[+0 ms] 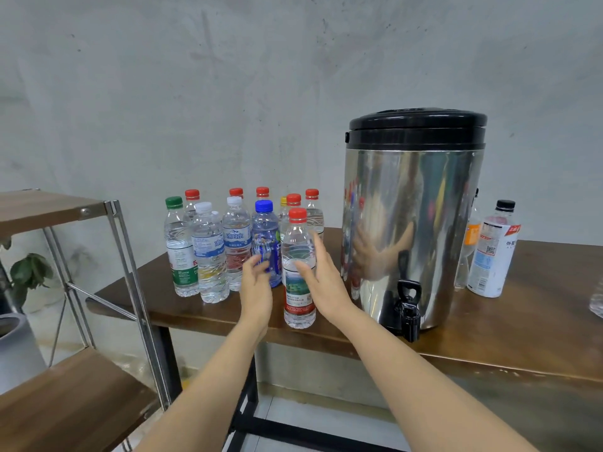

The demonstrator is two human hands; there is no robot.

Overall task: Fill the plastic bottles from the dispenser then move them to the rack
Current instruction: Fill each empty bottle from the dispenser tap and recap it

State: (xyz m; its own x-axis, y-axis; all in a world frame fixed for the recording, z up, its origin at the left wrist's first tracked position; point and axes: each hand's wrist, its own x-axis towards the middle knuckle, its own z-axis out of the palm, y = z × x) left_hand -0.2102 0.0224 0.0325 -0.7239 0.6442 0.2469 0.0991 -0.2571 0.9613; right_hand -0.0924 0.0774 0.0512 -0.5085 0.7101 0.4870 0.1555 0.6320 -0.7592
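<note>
A red-capped clear bottle [298, 272] stands upright near the front edge of the brown table [489, 324]. My right hand [321, 282] is open, its fingers straight beside the bottle's right side. My left hand [256, 288] is open on the bottle's left, a small gap from it. Behind them stands a cluster of several capped bottles [208, 252], among them a blue-capped one [266, 243]. The steel dispenser [411, 220] with a black lid stands to the right, its black tap [408, 308] hanging over the table's front edge. The rack [75, 402] with wooden shelves is at the left.
A white-labelled bottle with a black cap [494, 252] and an orange-labelled one [471, 243] stand right of the dispenser. A grey pot [16, 350] with a plant sits behind the rack. A concrete wall backs the table.
</note>
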